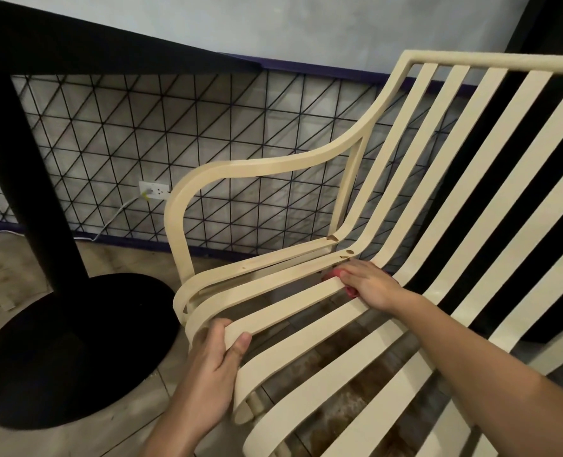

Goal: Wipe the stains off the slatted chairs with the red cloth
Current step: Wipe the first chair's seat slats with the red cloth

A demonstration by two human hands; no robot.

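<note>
A cream slatted chair [405, 206] fills the right half of the view, its armrest curving to the left. My left hand [212, 361] grips the front curl of a seat slat, thumb on top and fingers wrapped round its edge. My right hand [371, 283] presses the red cloth [334, 273] onto a slat near the seat's back corner by the armrest joint. Only small bits of the cloth show beside and under the fingers.
A black table [75, 44] with a thick column and round base [59, 351] stands close on the left. Behind the chair runs a black wire grid wall [174, 133] with a white socket [155, 190] and cable. The tiled floor [342, 384] under the seat looks stained brown.
</note>
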